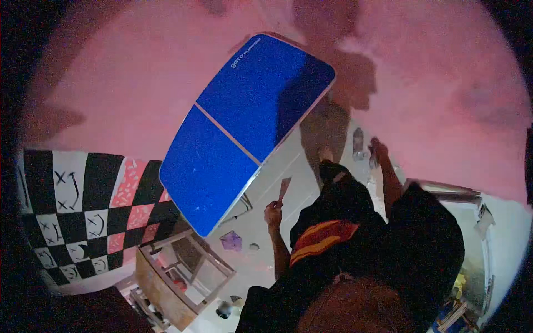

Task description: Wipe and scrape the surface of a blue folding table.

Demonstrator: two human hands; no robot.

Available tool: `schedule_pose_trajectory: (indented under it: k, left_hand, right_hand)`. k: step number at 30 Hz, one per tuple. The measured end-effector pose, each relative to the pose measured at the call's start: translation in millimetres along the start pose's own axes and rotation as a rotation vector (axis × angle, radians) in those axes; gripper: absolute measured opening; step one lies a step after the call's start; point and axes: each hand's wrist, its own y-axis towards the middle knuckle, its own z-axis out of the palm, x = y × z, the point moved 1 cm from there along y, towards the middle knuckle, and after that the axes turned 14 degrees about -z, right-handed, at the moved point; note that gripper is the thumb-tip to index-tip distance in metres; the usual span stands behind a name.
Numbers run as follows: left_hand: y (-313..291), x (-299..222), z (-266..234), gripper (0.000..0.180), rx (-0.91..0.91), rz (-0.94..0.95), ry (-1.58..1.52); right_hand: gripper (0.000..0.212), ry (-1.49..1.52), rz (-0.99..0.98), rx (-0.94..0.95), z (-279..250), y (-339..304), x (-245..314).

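My left hand (273,213) is closed round the lower end of a flat, reddish-brown tapered piece (284,188) that widens upward; its kind does not show clearly. To the right, my right hand (379,150) is closed with fingers curled, and a slim pale thing hangs below it, too dark to name. A clear bottle (358,141) is just left of that hand, apart from it. Ahead and to the left stands a blue folding table (222,139) with a pale seam across its middle; neither hand touches it.
A wooden frame-like stool (166,288) is at the lower left, before a black-and-white checkered cloth (72,213). A purple piece (231,241) lies on the pale floor. A white-topped piece of furniture (472,222) stands at the right. Pink walls surround the space.
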Motion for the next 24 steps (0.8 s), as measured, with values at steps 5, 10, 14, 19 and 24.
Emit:
schedule_pose_trajectory:
  k: [5, 10, 14, 19, 24]
  left_hand:
    - [-56.4, 70.0, 26.1, 0.02, 0.59, -0.259, 0.171]
    - [-141.7, 57.5, 45.0, 0.027, 0.729, -0.721, -0.222]
    - [-167.3, 52.9, 52.0, 0.029, 0.645, -0.062, 0.13]
    - [-172.6, 70.2, 60.0, 0.038, 0.551, 0.534, 0.209]
    - [-177.6, 75.7, 50.1, 0.045, 0.865, -0.588, 0.537]
  right_hand:
    - [0.054, 0.656, 0.592, 0.084, -76.2, -177.9, 30.0]
    - [0.056, 1.317, 0.427, -0.258, -125.7, -229.6, 91.5]
    - [0.068, 0.791, 0.347, -0.107, -142.6, -215.3, 102.1]
    - [0.063, 0.183, 0.297, 0.277, -178.9, -195.0, 107.4]
    - [0.052, 0.34, 0.656, 0.161, -204.9, -170.1, 94.3]
